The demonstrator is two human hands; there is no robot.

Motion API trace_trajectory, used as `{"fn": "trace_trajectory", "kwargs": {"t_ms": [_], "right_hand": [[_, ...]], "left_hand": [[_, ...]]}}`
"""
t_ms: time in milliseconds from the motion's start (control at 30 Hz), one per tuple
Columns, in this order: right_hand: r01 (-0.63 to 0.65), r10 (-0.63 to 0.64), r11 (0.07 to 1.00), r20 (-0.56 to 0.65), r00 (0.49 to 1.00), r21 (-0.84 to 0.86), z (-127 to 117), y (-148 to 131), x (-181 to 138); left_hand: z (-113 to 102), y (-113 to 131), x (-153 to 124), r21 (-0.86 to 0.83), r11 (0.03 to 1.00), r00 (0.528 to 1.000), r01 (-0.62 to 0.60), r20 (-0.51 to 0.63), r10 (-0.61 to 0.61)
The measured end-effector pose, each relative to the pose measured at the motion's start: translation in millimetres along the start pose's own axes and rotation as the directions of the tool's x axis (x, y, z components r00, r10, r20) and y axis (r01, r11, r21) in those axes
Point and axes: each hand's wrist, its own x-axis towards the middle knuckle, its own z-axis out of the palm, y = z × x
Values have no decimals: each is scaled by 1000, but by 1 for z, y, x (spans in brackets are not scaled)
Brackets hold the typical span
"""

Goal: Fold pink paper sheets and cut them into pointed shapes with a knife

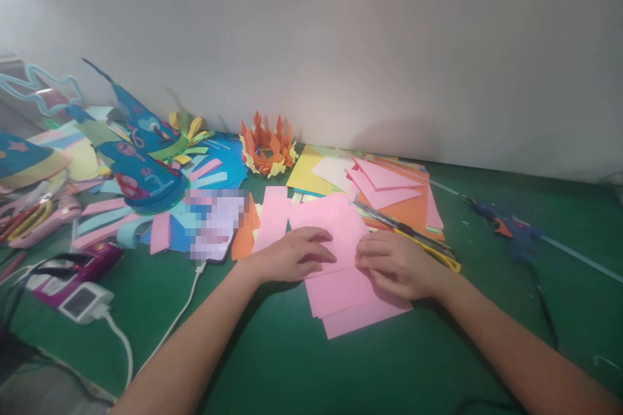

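Observation:
A stack of pink paper sheets [341,285] lies on the green table [292,363] in front of me. My left hand [292,254] rests on the left part of the top sheet, fingers curled and pressing down on it. My right hand [396,262] presses on the right part of the same sheet, fingers bent together at a fold line. Both hands touch the pink paper.
Scissors with yellow handles [413,237] lie just behind my right hand on orange, pink and yellow sheets [389,191]. An orange paper crown [267,146], blue cone hats [141,162], a phone on a white cable [214,224], a glue gun [511,230] and a white wall are around.

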Motion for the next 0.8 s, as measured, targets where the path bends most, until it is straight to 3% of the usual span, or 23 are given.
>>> {"fn": "trace_trajectory", "kwargs": {"t_ms": [233, 500, 800], "right_hand": [[41, -39, 999, 71, 997, -21, 13, -14, 16], [124, -114, 990, 140, 984, -65, 17, -23, 36], [179, -167, 981, 140, 976, -80, 28, -22, 51]], "left_hand": [[3, -2, 1, -1, 1000, 999, 15, -30, -15], [1, -8, -1, -9, 1000, 999, 15, 29, -15], [-1, -9, 0, -47, 998, 997, 36, 73, -33]]}}
